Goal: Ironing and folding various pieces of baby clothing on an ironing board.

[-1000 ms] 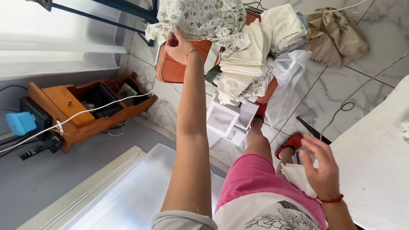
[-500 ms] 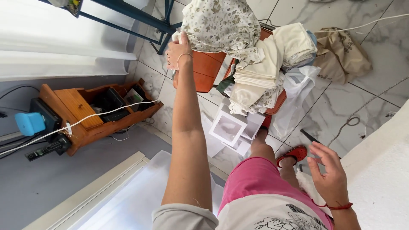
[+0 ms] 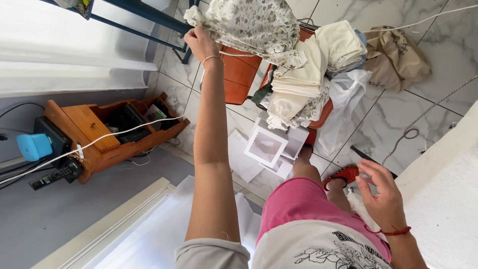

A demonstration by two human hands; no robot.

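Left hand [image 3: 200,44] is pinched shut on a corner of the floral cloth [image 3: 254,25], which hangs over the orange chair [image 3: 239,74] beside a stack of folded linens [image 3: 308,74]. Right hand [image 3: 381,192] hangs with fingers spread, holding nothing. Risk: a pull on the cloth could topple the stack onto the marble-tiled floor [image 3: 443,104], where papers [image 3: 266,147] lie
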